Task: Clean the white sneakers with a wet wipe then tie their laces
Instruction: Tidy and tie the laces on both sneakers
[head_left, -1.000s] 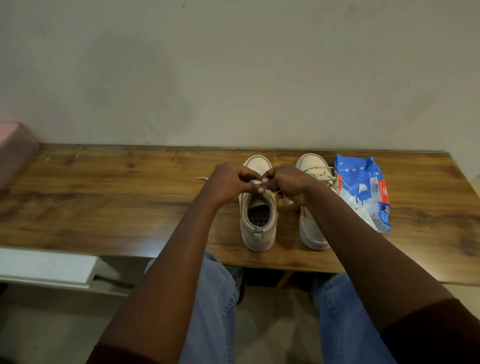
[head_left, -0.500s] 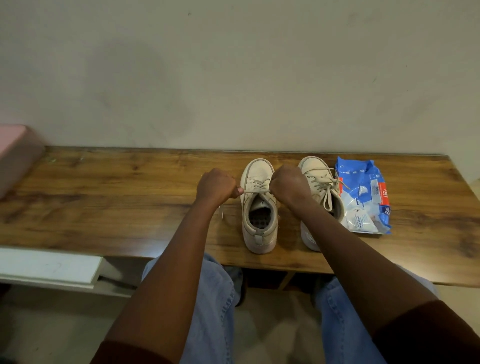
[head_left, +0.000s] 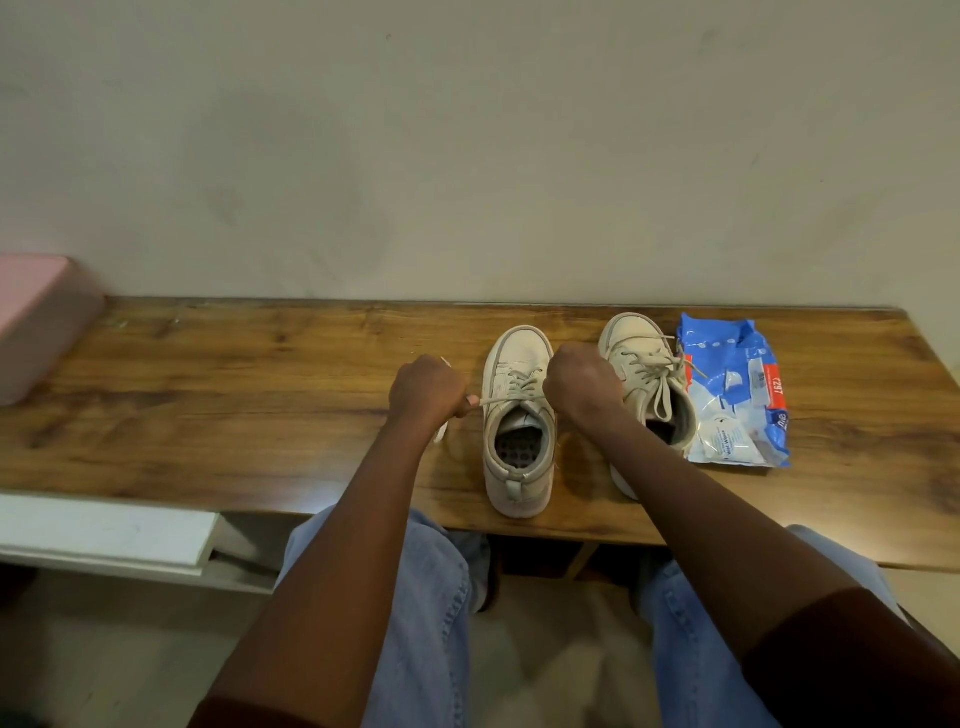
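A person seated at a wooden table is holding the lace of the left sneaker taut. That sneaker is standing near the table's front edge, toe pointing at the wall.

Furthest right of the left sneaker, a crumpled blue wipes pack is lying flat. Its white label is reading "Wet Wipes" and its red strip "297". The rest of the print is too small to read.

The left hand, just left of the sneaker, is closing in a fist and pinching one end of the lace. A loose tip is dangling below the knuckles. The right hand, just right of the sneaker, is also curling into a fist. The other end of the lace is running into it, but the back of the hand is hiding the fingers.

The right sneaker is standing right of the left one, its own lace looped in a bow. The right forearm is covering most of its heel and sole. It is hard to tell whether it is touching the pack.

Far left of the left sneaker, a pink box is sitting at the table's end, cut off by the frame. A white board is showing below the table edge, also to the left. Blue jeans are filling the foreground.
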